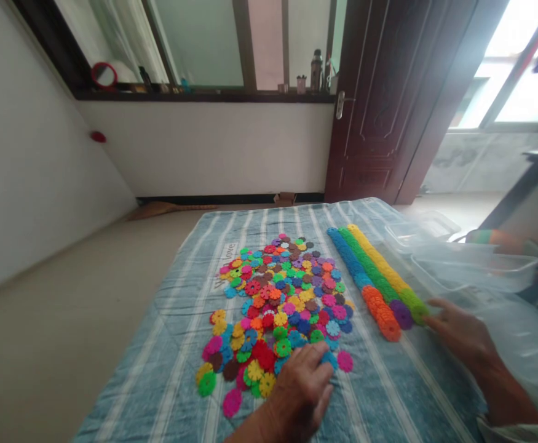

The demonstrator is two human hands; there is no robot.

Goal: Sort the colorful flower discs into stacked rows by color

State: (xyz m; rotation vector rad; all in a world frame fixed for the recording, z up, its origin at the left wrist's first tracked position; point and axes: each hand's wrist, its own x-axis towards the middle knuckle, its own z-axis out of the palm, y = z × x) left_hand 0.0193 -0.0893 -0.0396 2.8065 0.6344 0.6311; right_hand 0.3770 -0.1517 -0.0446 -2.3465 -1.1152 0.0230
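Note:
My left hand (302, 383) reaches over the near right edge of a loose pile of colourful plastic snowflake discs (291, 292). Its fingers are bent and a little apart, close to a blue disc (331, 360); nothing shows in its grip. To the right, overlapping discs lie in long rows: a blue row (350, 258) ending in orange discs (382, 314), a green row (371, 266) ending in a purple disc (401, 314), and a yellow row (377, 255) ending in lime green. My right hand (465, 338) pinches the edge of the nearest lime green disc (419, 312).
Clear plastic boxes (476, 267) and a large clear lid or tub (527, 344) stand along the right side. A striped blue cloth (167, 369) covers the table. Beyond it are a low wall with a window ledge (250, 97) and a dark red door (374, 104).

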